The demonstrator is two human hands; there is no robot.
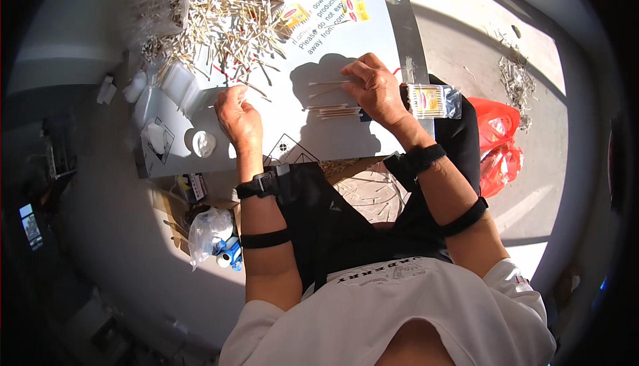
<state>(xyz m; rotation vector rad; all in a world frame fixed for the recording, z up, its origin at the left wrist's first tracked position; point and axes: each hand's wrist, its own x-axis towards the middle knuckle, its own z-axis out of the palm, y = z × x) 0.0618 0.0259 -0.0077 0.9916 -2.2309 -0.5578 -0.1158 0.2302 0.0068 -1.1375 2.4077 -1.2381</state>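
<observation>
Head view, single: a white printed tabletop occupied the upper middle of the frame. Right hand: upper centre, fingers curled, fingertips at the ends of a pair of cotton swabs that pointed left; whether these were pinched or only touched, cannot be told. Row of swabs: just below that pair, laid side by side on the tabletop. Left hand: left of centre, fingers bent, near the lower fringe of a large pile of loose swabs at upper left; whether it grasped anything, cannot be told. Filled swab packet: just right of the right hand, clear wrap, yellow label. Further packets: top centre, some overlapping. Translucent box and small white round container: left of the left hand. Red plastic bag: right of the frame, beside a dark-trousered leg. Clear bag with blue-and-white items: lower left. Black straps: on both forearms.
</observation>
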